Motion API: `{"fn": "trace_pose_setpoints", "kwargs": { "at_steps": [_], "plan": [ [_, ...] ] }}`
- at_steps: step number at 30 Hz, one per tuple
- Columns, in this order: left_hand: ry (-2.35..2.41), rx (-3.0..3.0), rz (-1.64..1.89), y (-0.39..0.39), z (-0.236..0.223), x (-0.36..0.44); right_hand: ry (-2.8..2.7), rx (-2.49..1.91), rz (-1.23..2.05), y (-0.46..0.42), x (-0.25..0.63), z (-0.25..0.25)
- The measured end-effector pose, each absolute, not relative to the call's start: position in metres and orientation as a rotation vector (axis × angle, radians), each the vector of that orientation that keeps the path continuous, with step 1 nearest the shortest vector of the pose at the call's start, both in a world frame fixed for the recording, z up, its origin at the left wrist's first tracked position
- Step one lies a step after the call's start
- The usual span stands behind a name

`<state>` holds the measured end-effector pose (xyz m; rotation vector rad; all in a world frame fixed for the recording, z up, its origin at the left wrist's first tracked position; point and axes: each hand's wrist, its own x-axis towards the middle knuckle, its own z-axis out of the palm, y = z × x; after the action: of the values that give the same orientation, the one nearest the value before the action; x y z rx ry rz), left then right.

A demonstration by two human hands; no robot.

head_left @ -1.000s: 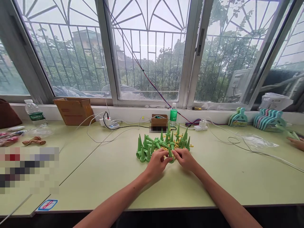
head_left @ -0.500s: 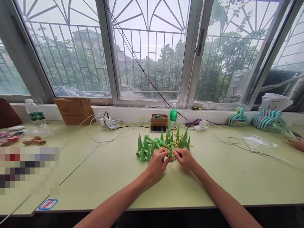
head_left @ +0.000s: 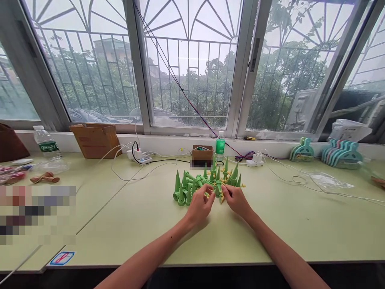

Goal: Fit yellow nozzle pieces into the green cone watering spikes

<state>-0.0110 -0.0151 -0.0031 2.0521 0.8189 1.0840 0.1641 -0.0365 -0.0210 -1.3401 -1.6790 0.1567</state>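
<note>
A heap of green plastic cone spikes (head_left: 192, 184) with small yellow parts lies on the pale green table (head_left: 150, 224), just past my hands. My left hand (head_left: 201, 205) has its fingers curled at the heap's near edge, touching a green spike and yellow piece. My right hand (head_left: 237, 199) pinches a small yellow part (head_left: 221, 196) beside a green spike. The two hands sit close together, a short gap between them.
Along the window sill stand a cardboard box (head_left: 94, 139), a power strip with white cables (head_left: 138, 156), a small brown box (head_left: 202, 154), a green bottle (head_left: 220, 145) and a clear bottle (head_left: 45, 143). Teal cut-outs (head_left: 341, 152) stand far right. Another person's hand (head_left: 379, 182) shows at the right edge.
My hands have drawn slightly apart; the green spike held between them a second ago is no longer gripped by both. The camera tilted a little.
</note>
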Motion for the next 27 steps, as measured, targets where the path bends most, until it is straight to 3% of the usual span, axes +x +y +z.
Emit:
{"fn": "trace_pose_setpoints", "kwargs": {
  "at_steps": [4, 11, 27],
  "plan": [
    [0.871, 1.943, 1.068, -0.0115, -0.0028, -0.0104, -1.635, -1.332, 0.15, -0.0378, 0.1641, -0.0176],
    [0.809, 1.801, 0.712, -0.0079, -0.0079, -0.0093, -1.659, -1.27, 0.249, -0.0402, 0.1647, -0.0181],
    [0.756, 1.854, 0.779, -0.0084, -0.008, -0.0141, -1.692, -1.228, 0.389, -0.0418, 0.1648, -0.0179]
  ]
}}
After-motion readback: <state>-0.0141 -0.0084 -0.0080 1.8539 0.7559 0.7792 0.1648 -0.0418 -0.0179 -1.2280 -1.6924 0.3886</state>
